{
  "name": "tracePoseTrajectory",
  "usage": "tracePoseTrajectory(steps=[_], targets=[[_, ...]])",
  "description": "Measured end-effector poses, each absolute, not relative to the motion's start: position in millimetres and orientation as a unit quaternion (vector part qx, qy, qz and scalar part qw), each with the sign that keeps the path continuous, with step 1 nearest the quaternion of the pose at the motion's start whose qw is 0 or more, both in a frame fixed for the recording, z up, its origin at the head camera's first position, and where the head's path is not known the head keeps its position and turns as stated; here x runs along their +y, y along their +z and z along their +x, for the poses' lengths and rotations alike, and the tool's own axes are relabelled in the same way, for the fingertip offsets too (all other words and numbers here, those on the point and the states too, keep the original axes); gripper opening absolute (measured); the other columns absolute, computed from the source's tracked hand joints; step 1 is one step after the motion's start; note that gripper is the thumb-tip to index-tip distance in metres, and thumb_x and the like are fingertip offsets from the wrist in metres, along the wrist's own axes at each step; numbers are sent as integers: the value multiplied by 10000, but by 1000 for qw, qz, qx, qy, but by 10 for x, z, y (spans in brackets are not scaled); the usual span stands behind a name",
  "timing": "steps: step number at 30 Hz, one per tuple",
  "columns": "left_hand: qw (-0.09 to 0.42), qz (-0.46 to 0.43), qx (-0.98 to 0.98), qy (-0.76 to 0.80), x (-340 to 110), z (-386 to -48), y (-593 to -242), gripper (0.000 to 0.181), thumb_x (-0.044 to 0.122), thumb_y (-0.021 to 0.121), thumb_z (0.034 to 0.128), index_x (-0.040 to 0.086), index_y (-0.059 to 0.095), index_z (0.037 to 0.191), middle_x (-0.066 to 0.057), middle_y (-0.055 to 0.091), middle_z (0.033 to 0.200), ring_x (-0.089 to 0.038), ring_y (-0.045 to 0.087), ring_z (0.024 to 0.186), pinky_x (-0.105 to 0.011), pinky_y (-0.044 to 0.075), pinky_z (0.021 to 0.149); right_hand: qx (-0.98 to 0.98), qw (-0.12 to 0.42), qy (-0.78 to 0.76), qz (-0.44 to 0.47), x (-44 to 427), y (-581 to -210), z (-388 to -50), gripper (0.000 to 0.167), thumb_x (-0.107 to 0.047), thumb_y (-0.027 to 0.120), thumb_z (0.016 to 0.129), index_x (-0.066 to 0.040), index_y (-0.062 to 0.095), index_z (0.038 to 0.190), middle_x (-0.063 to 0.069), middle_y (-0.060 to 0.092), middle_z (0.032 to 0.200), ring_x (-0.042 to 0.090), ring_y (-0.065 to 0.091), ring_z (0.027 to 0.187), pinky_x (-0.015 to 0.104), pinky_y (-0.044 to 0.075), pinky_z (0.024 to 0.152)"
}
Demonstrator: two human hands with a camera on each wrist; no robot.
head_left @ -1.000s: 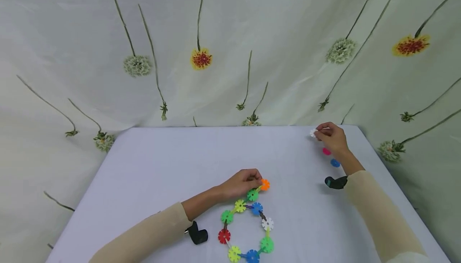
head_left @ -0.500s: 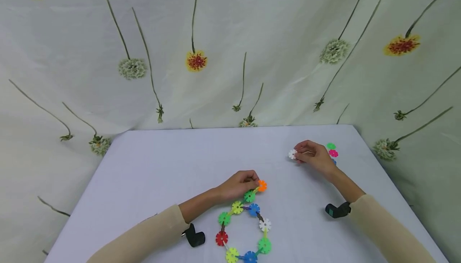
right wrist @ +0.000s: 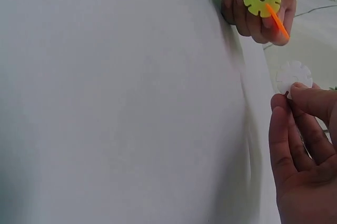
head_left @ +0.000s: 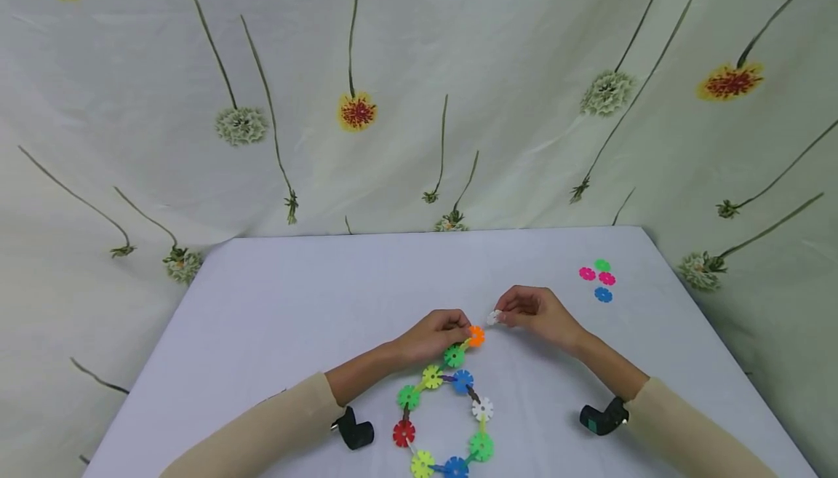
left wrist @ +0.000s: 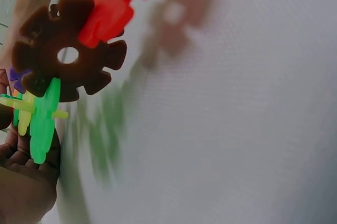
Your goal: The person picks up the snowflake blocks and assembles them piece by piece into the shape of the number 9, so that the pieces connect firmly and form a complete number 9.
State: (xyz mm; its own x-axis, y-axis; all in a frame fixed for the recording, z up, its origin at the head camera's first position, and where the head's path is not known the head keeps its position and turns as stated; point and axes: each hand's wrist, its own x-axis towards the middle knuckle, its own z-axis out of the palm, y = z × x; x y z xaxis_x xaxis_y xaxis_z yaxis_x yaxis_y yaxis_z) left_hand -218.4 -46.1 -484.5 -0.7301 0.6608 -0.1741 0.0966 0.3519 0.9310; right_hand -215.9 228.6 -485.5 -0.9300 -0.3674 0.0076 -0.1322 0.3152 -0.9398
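Note:
My left hand (head_left: 432, 336) pinches the top end of a chain of notched plastic snowflake discs, beside an orange disc (head_left: 477, 337). Below it the chain joins a closed ring, with a red disc (head_left: 404, 433) on its left side. A brown disc (left wrist: 39, 56) and a green disc (left wrist: 43, 124) loom large in the left wrist view. Between the thumb and fingers of my right hand (head_left: 540, 316) is a loose white snowflake disc (right wrist: 294, 74), just apart from the orange one. A yellow disc (right wrist: 255, 4) carries the orange disc edge-on in the right wrist view.
Several loose discs, among them a green disc (head_left: 602, 265) and a blue disc (head_left: 604, 295), lie at the table's back right. The white table (head_left: 327, 274) meets a flower-patterned cloth (head_left: 294, 63) behind. Black wrist cameras (head_left: 354, 431) sit at both sleeves.
My right hand has brought the white disc from the back right of the table leftward and nearer, close to the orange disc. The left hand keeps its hold on the chain.

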Motion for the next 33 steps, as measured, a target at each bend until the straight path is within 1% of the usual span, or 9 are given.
tracePoseTrajectory(steps=[3,6,10,14,18,22,25,30,33], targets=[[273,243,775,516,-465,-2185,-4848,227,211,555,1100,12,663,1087,33,609,880,-76,535,783,-200,457,773,797,116,-568,-172,2229,-4854,-2119,121,-75,750,990,-48,754,1109,186,765,1056,236,749,920,251,631,824],[270,241,775,517,-469,-2187,-4854,239,208,555,1098,0,672,1106,20,626,895,-84,536,787,-198,456,776,791,120,-572,-179,2186,-4840,-2084,117,-85,752,993,-58,758,1107,194,765,1048,282,754,919,263,636,826],[269,239,776,519,-476,-2188,-4863,244,198,557,1094,-10,682,1119,4,645,912,-96,542,796,-198,459,781,787,113,-578,-184,2154,-4809,-2046,114,-83,753,991,-53,761,1100,203,763,1040,330,748,920,254,635,827],[270,238,775,519,-480,-2188,-4854,240,201,552,1093,-1,680,1110,17,633,896,-90,541,793,-201,459,776,784,105,-579,-198,2131,-4796,-2033,105,-72,750,992,-56,766,1094,198,768,1044,338,745,924,244,634,837],[271,238,777,516,-474,-2193,-4849,225,199,557,1092,15,686,1092,28,634,877,-87,545,783,-201,463,771,789,90,-567,-220,2107,-4797,-2028,101,-60,752,988,-82,776,1084,163,777,1030,316,740,910,246,633,827],[272,244,775,515,-465,-2191,-4832,226,199,566,1091,6,684,1080,13,668,892,-82,555,788,-193,468,777,805,71,-543,-228,2085,-4788,-2002,95,-81,773,979,-122,795,1061,110,791,984,252,722,827,241,609,731],[275,249,774,513,-461,-2188,-4817,237,208,571,1093,-4,675,1072,5,655,880,-85,543,785,-192,455,768,816,61,-528,-226,2074,-4779,-1970,88,-107,789,974,-152,806,1048,73,798,964,192,709,790,238,587,694],[283,245,770,517,-447,-2199,-4827,236,216,573,1096,5,675,1069,28,633,861,-86,541,786,-199,452,772,823,51,-517,-229,2068,-4772,-1939,85,-128,785,983,-175,797,1052,29,797,990,136,723,870,229,612,816],[286,243,769,518,-446,-2208,-4837,234,219,567,1098,14,676,1072,37,623,863,-83,545,796,-201,454,783,828,51,-507,-234,2072,-4770,-1935,100,-145,772,996,-180,784,1089,8,793,1034,122,732,933,228,610,889]])
